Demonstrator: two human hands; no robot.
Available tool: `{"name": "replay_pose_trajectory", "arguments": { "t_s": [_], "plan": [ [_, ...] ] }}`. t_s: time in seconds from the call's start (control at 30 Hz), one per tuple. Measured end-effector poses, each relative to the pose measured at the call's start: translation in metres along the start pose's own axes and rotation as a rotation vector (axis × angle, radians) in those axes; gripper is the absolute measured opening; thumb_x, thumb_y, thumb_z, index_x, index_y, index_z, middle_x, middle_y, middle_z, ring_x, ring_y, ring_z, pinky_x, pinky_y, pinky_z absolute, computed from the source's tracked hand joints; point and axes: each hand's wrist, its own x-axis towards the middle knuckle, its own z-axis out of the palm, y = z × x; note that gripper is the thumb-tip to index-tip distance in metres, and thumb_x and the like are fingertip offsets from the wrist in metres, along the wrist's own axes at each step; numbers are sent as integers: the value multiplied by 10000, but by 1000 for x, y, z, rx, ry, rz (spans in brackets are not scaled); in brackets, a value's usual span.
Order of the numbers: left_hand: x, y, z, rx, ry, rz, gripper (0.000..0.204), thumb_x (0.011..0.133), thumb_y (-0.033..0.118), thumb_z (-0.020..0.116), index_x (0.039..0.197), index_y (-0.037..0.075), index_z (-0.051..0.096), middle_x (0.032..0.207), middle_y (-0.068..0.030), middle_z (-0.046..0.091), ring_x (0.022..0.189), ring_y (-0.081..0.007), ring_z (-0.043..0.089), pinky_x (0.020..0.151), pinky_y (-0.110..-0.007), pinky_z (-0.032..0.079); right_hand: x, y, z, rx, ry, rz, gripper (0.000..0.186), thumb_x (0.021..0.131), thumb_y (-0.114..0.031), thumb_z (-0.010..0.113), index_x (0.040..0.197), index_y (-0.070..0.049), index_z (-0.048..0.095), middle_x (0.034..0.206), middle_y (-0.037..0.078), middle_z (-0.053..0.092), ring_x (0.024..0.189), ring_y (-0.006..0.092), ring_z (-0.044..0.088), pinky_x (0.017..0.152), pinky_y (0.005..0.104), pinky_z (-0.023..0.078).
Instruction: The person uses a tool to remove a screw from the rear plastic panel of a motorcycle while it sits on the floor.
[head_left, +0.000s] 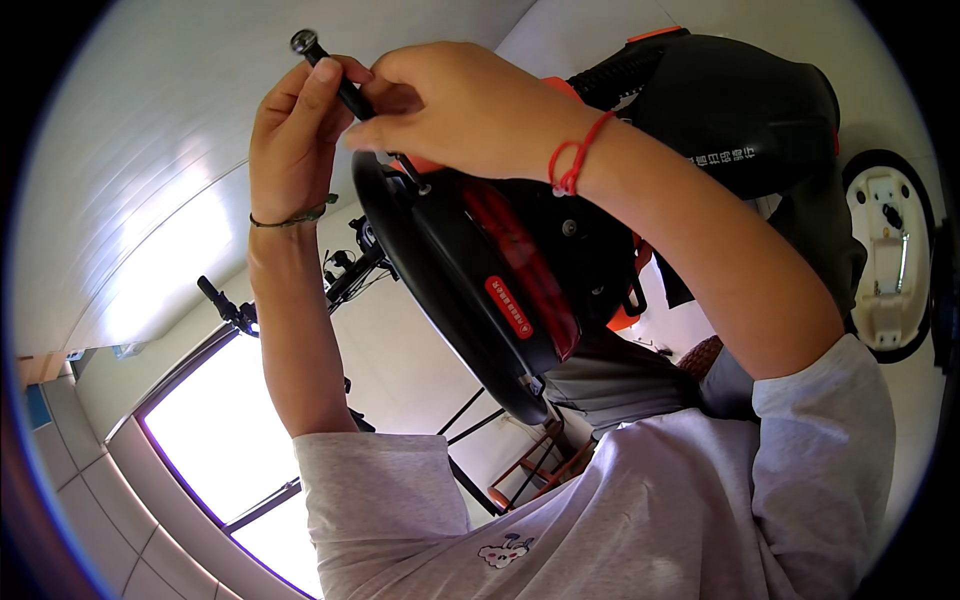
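Note:
A slim black tool (pixel 353 98), which looks like a screwdriver with a shiny round butt end, slants between my hands. My left hand (pixel 303 115) pinches its upper part between thumb and fingers. Lower down, my right hand (pixel 450 105) curls its fingers around it. Its thin shaft runs down to a silver bolt (pixel 424 189) on the black rear of a bike or scooter; whether the tip sits in the bolt I cannot tell. A curved black rail (pixel 400 245) edges this rear part, beside a long red tail light (pixel 522 250) and a red label (pixel 508 307).
A large black molded part (pixel 740 110) with white lettering lies to the right. Beyond it is an upturned oval pad (pixel 885 250), cream inside with a black rim. Handlebars (pixel 235 310) show at the left, near a bright window (pixel 225 430). An orange-brown metal frame (pixel 530 470) stands lower down.

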Motion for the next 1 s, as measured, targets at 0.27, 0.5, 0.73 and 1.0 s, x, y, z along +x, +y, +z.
{"name": "replay_pose_trajectory", "arguments": {
  "t_s": [0.27,0.5,0.73,1.0],
  "plan": [
    [-4,4,24,64,175,-55,221,996,265,692,932,55,667,725,68,545,680,-31,455,637,-208,358,-5,0,1,-185,10,-25,337,918,-315,724,759,-18,702,677,118,689,662,249,688,640,394,515],
    [-8,10,23,52,127,-52,184,1006,213,678,921,52,651,733,66,565,649,-23,466,605,-205,351,1,6,0,55,-74,8,278,924,-270,726,894,6,719,743,122,699,688,226,664,642,354,505],
    [-5,5,18,269,153,-5,154,991,178,685,906,54,649,734,66,553,642,-34,445,608,-205,342,-2,0,3,-163,62,-30,326,851,-294,810,893,18,728,720,122,701,670,221,673,643,341,517],
    [-5,12,7,25,-54,-73,317,1070,238,558,1199,-29,670,826,28,596,742,-40,517,688,-230,413,3,2,6,315,136,106,235,892,-253,756,876,-18,749,715,141,703,739,206,727,510,329,522]
  ]
}}
